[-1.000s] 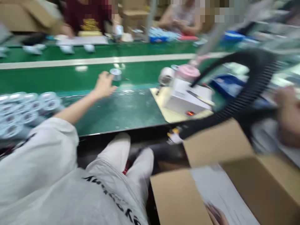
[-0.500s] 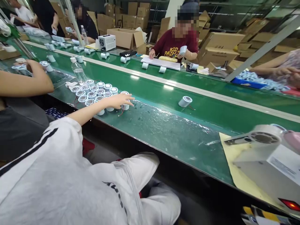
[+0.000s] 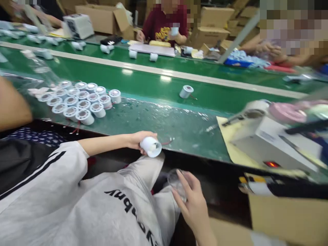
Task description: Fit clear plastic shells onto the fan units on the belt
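My left hand (image 3: 139, 140) is wrapped round a light-blue cylindrical housing (image 3: 151, 147), its open end tilted towards me and a thin red wire trailing from it. Below and to the right, over my lap, my right hand (image 3: 191, 191) grips a clear plastic cup-like piece (image 3: 176, 181) between thumb and fingers. The two parts are held apart. On the bench to the left stand several similar housings (image 3: 83, 104) in close rows, upright, some with red wires hanging over the edge.
A single housing (image 3: 186, 91) stands on the green conveyor belt (image 3: 143, 82). At right, a grey device (image 3: 276, 136) with a lit red switch sits on yellow paper (image 3: 225, 143). A neighbour's arm (image 3: 12, 104) is at far left; co-workers sit across the belt.
My left hand has come back from the rows towards me and now holds a housing. My right hand has come into view with the clear piece. The view has turned downward and right.
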